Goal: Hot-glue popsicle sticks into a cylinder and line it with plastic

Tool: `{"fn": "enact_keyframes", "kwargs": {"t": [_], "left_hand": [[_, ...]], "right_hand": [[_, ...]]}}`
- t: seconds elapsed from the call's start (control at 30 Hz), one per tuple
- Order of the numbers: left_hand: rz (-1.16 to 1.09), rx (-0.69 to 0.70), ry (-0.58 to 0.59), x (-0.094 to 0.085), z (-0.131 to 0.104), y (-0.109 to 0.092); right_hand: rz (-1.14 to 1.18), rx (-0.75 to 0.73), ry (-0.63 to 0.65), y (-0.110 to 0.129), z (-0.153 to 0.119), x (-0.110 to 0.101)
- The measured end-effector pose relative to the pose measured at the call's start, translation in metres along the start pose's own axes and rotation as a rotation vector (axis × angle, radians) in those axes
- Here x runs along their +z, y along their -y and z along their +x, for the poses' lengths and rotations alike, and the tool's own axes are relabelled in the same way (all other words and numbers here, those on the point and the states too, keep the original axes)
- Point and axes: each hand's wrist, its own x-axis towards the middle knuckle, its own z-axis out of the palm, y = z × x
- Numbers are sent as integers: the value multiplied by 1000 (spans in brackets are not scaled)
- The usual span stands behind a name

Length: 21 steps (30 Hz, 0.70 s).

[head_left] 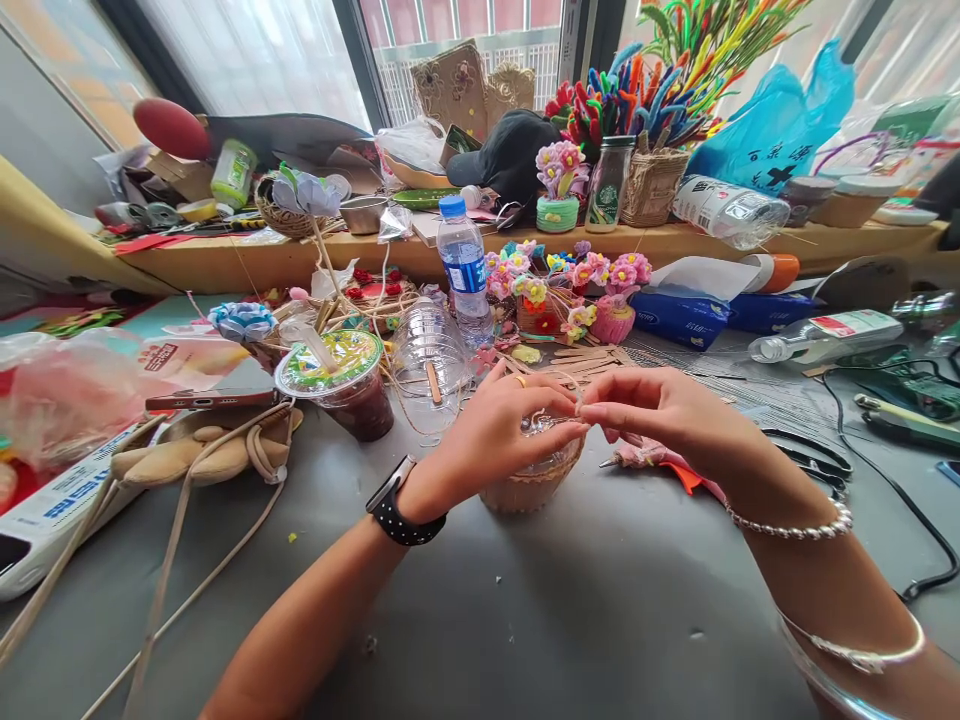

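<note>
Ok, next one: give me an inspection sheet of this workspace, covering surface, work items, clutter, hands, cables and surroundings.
Surface: grey tabletop, a few small bits on it.
Work items: small tan basket with clear plastic inside; thin pale strand above it.
Clutter: lidded drink cup, upright water bottle, phone, clear bottle on its side.
Hands: right hand pinches the strand; left hand is at it too, exact grip unclear.
Cables: black cable trailing along the right side.
Surroundings: window behind a crowded ledge bearing a dark cap and blue bag.
</note>
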Motion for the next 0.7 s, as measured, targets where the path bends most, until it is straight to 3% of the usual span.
{"fn": "enact_keyframes", "kwargs": {"t": [0.23,0.5,0.6,0.7], "left_hand": [[-66,-15,-47,2,2,-2],[-270,-164,-90,0,3,-1],[-342,-210,-77,-2,3,1],[-387,-259,-32,-5,3,1]], "right_hand": [[-111,-80,-86,6,-5,3],[-334,-183,-1,11,-10,3],[-430,-121,-83,10,-18,-3],[-710,16,-318,-10,-32,-16]]}}
